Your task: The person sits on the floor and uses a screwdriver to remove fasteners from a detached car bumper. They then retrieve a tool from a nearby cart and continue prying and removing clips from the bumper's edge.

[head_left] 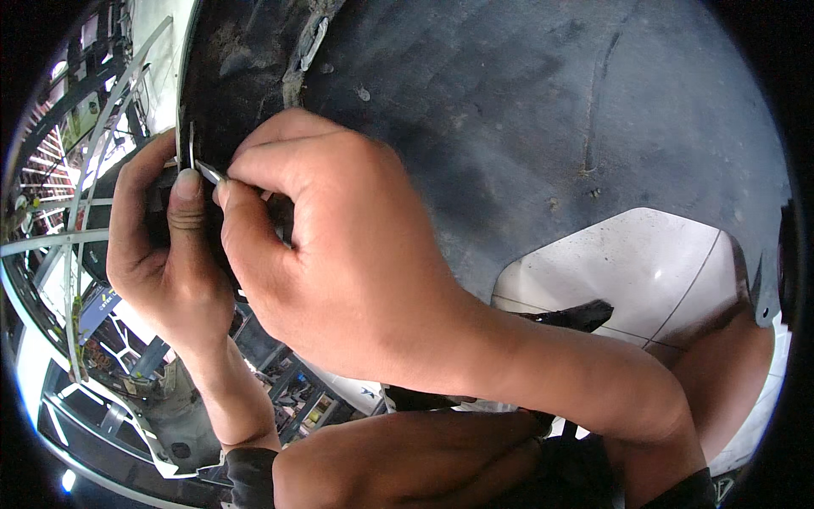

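A large dark, scuffed curved panel (509,110) fills the upper middle, with a pale rim (181,85) along its left side. My left hand (170,271) is closed round that rim, its index finger curled behind and its thumb pressing the near side. Between finger and thumb pinch, my right hand (348,246) grips a small, pointed silvery metal piece (209,172) beside the left thumbtip. It meets a thin upright metal strip (192,146) at the rim. My right fingers partly cover the piece, so its kind cannot be made out.
White floor tiles (627,263) show through a cutout at the panel's lower right. My bent knee (365,458) is below my arms. Pale metal frames (72,246) stand at left, and shelves with assorted items (297,394) lie beyond my left wrist.
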A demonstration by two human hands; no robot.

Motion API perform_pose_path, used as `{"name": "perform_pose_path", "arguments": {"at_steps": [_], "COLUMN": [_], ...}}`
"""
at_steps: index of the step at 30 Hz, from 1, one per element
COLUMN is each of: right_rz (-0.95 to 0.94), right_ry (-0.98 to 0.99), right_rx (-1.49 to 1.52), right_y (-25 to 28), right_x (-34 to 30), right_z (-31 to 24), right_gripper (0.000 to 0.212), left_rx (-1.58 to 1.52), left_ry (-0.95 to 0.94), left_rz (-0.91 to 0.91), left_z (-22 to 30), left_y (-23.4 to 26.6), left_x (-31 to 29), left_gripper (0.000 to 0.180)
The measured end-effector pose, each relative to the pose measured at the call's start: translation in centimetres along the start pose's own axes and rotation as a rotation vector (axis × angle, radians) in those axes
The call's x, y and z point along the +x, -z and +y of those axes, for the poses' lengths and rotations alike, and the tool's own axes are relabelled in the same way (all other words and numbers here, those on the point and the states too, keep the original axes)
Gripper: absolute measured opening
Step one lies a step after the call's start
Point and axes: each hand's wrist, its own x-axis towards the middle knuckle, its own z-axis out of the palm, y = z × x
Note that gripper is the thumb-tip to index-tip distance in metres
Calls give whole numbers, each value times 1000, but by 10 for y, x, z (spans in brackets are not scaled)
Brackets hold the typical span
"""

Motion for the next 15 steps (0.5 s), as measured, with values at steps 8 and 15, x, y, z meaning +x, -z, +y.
{"name": "perform_pose_path", "arguments": {"at_steps": [8, 15], "right_rz": [164, 433], "right_ry": [-32, -126], "right_rx": [-51, -8], "right_y": [-27, -66], "right_x": [-13, -10], "right_z": [5, -17], "right_gripper": [13, 17], "left_rx": [82, 64], "left_ry": [-6, 81], "left_rz": [34, 67], "left_z": [1, 11], "left_y": [-6, -7], "left_x": [0, -6], "left_gripper": [20, 18]}}
